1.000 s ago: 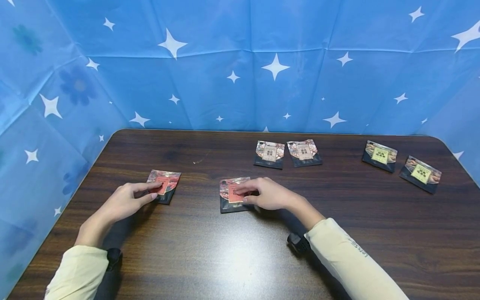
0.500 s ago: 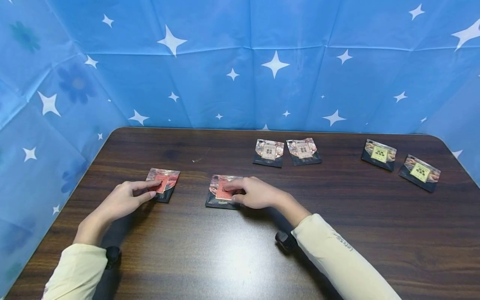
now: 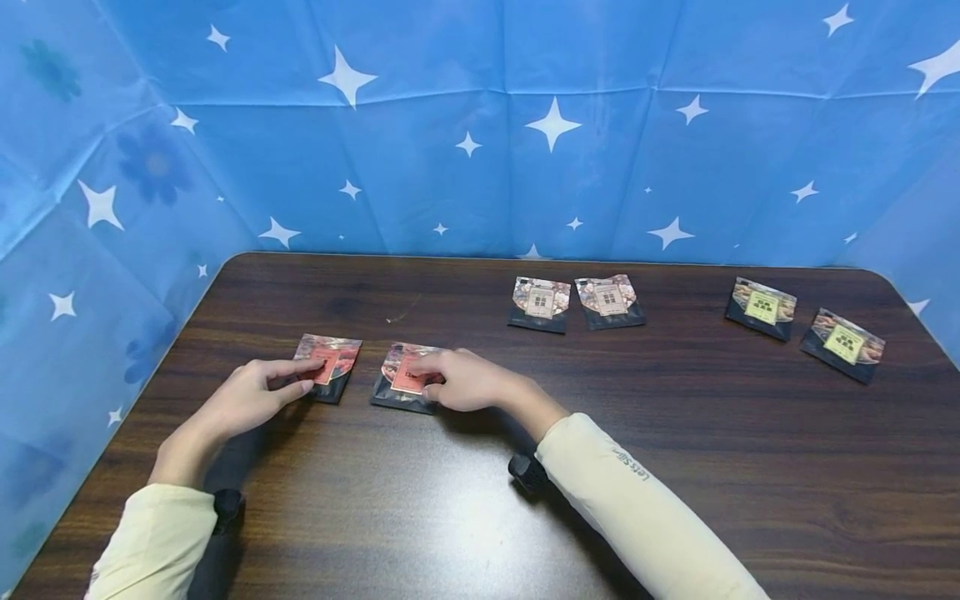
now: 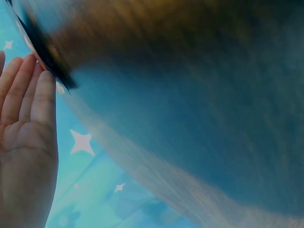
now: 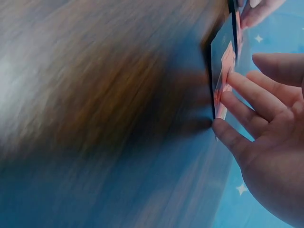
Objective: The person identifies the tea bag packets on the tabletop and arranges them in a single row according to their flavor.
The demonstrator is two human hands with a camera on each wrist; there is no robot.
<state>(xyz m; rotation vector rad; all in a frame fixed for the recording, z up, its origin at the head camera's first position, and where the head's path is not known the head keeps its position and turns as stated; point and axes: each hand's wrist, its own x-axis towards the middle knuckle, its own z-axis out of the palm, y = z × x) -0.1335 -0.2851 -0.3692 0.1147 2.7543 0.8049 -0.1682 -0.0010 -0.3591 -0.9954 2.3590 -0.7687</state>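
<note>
Two flat packets with red labels lie on the table. My left hand [image 3: 255,396] rests its fingertips on the left packet [image 3: 343,367], covering part of its red label. To its right, my right hand [image 3: 468,379] presses fingertips on the label of the other red packet [image 3: 393,398], hiding its right side. The two packets are a short gap apart. In the right wrist view, extended fingers [image 5: 249,102] touch the face of the red packet [image 5: 228,59]. In the left wrist view the palm and fingers of my left hand [image 4: 28,118] reach a packet's dark edge [image 4: 52,66].
Two packets with pale labels, one [image 3: 540,305] left of the other [image 3: 610,302], lie at the back. Farther right are two yellow-labelled packets, one [image 3: 761,308] behind the other [image 3: 843,346]. A blue star-printed curtain [image 3: 480,125] hangs behind the dark wooden table [image 3: 675,433].
My right hand has slid its red packet leftward, closer to the left one, and the packet has turned slightly. The left hand and its packet have stayed in place.
</note>
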